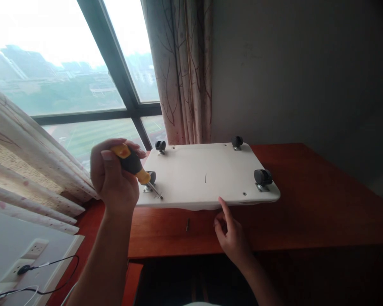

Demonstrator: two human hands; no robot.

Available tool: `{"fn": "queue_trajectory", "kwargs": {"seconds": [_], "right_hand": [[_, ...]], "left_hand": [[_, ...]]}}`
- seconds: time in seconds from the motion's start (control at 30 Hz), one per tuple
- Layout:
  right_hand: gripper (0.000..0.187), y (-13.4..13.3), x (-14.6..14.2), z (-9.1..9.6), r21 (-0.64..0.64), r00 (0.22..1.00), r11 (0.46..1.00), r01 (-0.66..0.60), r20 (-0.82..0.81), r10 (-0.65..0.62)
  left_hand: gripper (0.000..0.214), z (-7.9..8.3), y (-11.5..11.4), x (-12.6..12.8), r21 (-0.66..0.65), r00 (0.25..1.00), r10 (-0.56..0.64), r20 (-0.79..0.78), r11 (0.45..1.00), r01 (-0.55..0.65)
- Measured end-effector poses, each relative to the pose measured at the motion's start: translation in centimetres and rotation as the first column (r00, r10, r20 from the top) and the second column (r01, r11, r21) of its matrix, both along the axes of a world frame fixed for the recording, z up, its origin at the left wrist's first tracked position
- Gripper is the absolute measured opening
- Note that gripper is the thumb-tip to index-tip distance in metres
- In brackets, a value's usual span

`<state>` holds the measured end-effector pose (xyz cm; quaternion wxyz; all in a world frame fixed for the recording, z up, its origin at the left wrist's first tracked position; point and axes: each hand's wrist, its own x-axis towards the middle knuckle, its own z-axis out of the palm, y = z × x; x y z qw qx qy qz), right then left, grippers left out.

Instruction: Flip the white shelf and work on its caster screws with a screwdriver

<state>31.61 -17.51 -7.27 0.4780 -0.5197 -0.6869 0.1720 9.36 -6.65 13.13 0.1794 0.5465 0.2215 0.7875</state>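
Note:
My left hand is closed round the handle of a screwdriver in yellow and black. Its metal shaft slants down to the right, and the tip meets a small hole or screw head near the front left corner of a white board. Black swivel casters stand upright at the corners, among them the front left caster, partly behind the screwdriver, and the front right caster. With its index finger stretched out to the board's front edge, my right hand holds nothing; its other fingers are curled.
The board lies on a reddish-brown wooden table. A small brass-coloured screw-like piece rests in front of it. Curtains and a window stand behind and left. Wall sockets with plugged cables are at the lower left.

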Motion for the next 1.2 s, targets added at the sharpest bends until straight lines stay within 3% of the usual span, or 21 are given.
{"fn": "queue_trajectory", "kwargs": {"seconds": [0.13,0.27,0.47,0.63,0.83,1.0,1.2], "right_hand": [[0.068,0.0,0.0,0.0,-0.001,1.0,1.0,-0.004,-0.002,0.004],[0.069,0.0,0.0,-0.2,-0.006,1.0,1.0,0.002,-0.002,-0.002],[0.069,0.0,0.0,-0.2,0.011,1.0,1.0,0.001,0.002,-0.001],[0.068,-0.1,0.0,0.2,-0.002,1.0,1.0,-0.009,-0.007,0.009],[0.069,0.0,0.0,0.2,0.013,1.0,1.0,-0.007,-0.004,0.007],[0.068,0.0,0.0,0.1,0.012,1.0,1.0,-0.007,-0.001,0.007],[0.068,0.0,-0.1,0.1,0.019,1.0,1.0,0.011,0.001,-0.012]], "left_hand": [[0.022,-0.2,0.5,0.4,0.04,0.997,-0.016,0.069,0.999,0.013],[0.022,-0.5,0.7,-0.1,0.03,0.998,-0.058,0.006,0.998,0.058],[0.028,-0.6,1.1,-1.0,0.031,1.0,-0.017,0.005,0.999,0.016],[0.027,-0.6,0.9,-0.8,-0.079,0.981,-0.169,-0.097,0.984,0.162],[0.026,-0.6,0.5,0.0,-0.096,0.98,-0.183,-0.079,0.98,0.175],[0.033,-0.7,1.1,-0.2,0.02,0.985,-0.071,-0.156,0.997,0.075],[0.026,-1.0,0.9,-0.1,-0.035,0.982,-0.033,-0.187,0.999,0.026]]}}
